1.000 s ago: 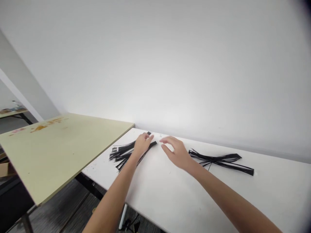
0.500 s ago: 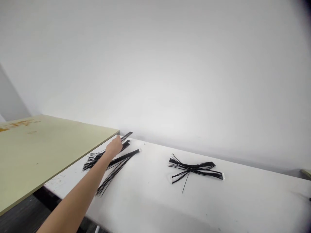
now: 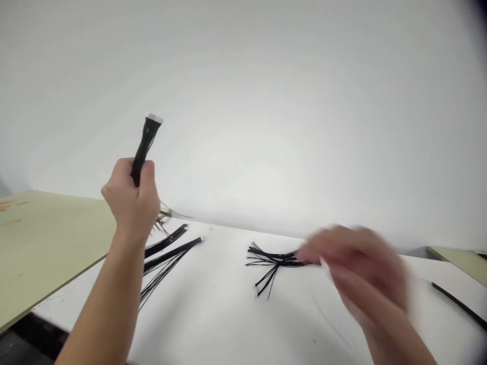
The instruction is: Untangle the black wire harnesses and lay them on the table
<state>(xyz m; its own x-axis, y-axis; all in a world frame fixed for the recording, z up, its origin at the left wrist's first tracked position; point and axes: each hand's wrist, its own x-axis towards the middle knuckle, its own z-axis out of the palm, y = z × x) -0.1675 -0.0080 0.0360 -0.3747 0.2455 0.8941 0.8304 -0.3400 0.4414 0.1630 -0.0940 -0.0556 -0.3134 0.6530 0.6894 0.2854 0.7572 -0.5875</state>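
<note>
Left hand [image 3: 133,195]: above the table [image 3: 220,304], seen against the wall [image 3: 266,101]. Fingers were closed firmly round a bundle [image 3: 141,152] of black wires, thumb along its right side. The bundle pointed up out of the fist, tilted slightly to the right; its top end carried a white connector [image 3: 154,118]. Its lower part was hidden behind the hand. A few thin strands [image 3: 164,228] showed just right of the wrist; could not tell which bundle they belonged to

Right hand [image 3: 361,268]: over the right part of the table, badly blurred. Fingers were bent, thumb below them; could not tell how far apart they were or whether they had hold of anything. It covered the right end of the middle bundle [image 3: 279,261], whose wires lay drawn together at one point and fanned out leftward. Contact between the two could not be judged

Surroundings: more black wires, the left bundles [image 3: 173,253], lay on the table behind and beside the left forearm, their ends toward the wall. A black cable [image 3: 460,305] lay at the right edge of view. A pale green board [image 3: 57,238] adjoined the table on the left
</note>
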